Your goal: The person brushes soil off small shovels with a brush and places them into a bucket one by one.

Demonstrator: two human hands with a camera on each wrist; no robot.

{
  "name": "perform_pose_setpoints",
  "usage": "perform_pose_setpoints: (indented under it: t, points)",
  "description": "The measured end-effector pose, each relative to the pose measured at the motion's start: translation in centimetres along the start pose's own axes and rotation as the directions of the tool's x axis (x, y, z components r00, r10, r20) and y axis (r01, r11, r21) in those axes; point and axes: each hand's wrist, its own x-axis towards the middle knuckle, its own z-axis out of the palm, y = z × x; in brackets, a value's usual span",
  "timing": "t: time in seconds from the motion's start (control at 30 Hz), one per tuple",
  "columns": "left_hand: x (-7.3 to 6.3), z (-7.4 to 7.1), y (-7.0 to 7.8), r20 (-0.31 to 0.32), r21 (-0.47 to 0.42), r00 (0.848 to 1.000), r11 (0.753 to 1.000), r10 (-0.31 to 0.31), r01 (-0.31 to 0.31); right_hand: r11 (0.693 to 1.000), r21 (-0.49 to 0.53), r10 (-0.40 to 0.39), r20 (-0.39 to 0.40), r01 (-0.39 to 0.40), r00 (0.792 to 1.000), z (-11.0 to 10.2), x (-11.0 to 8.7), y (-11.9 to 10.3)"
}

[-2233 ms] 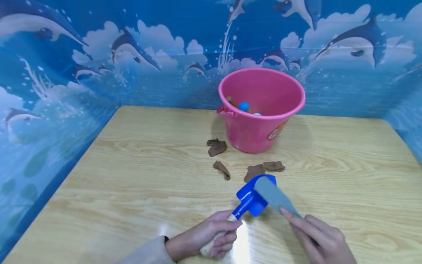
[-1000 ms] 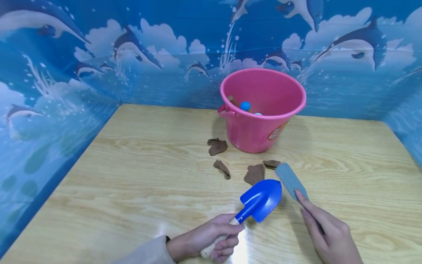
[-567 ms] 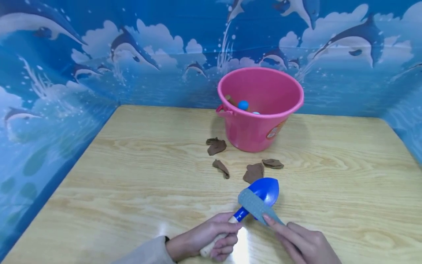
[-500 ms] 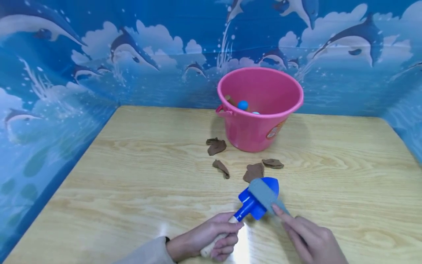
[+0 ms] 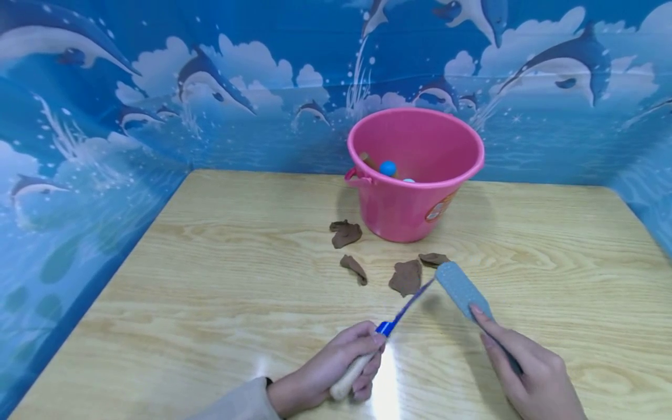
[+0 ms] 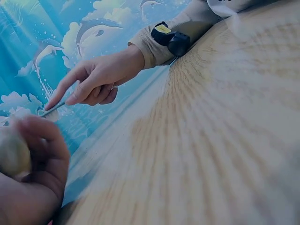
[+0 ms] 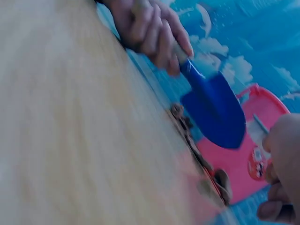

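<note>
My left hand grips a hand trowel by its pale handle, with the blue blade turned edge-on in the head view. The right wrist view shows the broad blue blade in full. In my right hand is a blue-grey flat-backed brush, the index finger lying along its back. Pale bristles seem to show under it in the left wrist view. The brush head stands close by the blade's tip; whether they touch I cannot tell. Below them lies a flat brown clay-like piece.
More brown pieces lie on the wood-grain table: a forked one, a curled strip and one partly behind the brush. A pink bucket stands behind, holding a blue ball. A dolphin-print backdrop surrounds the table.
The brush went back and forth over the trowel blade and is now off to its right. My left hand has turned the trowel from face-up to edge-on. The brown pieces near the bucket stayed put.
</note>
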Motion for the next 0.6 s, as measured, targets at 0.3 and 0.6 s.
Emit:
perform_pose_setpoints:
  t: [0.3,0.6]
  points:
    - [-0.1,0.1,-0.1,-0.037,0.164,0.999,0.986,-0.004,0.010,0.929,0.225,-0.305,0.022,0.292,0.952,1.7,1.5,-3.3]
    - [-0.3,0.3,-0.2,0.025,0.220,1.000,0.975,0.018,-0.023,0.998,0.039,-0.059,0.020,0.058,0.998,0.7,0.2,-1.4]
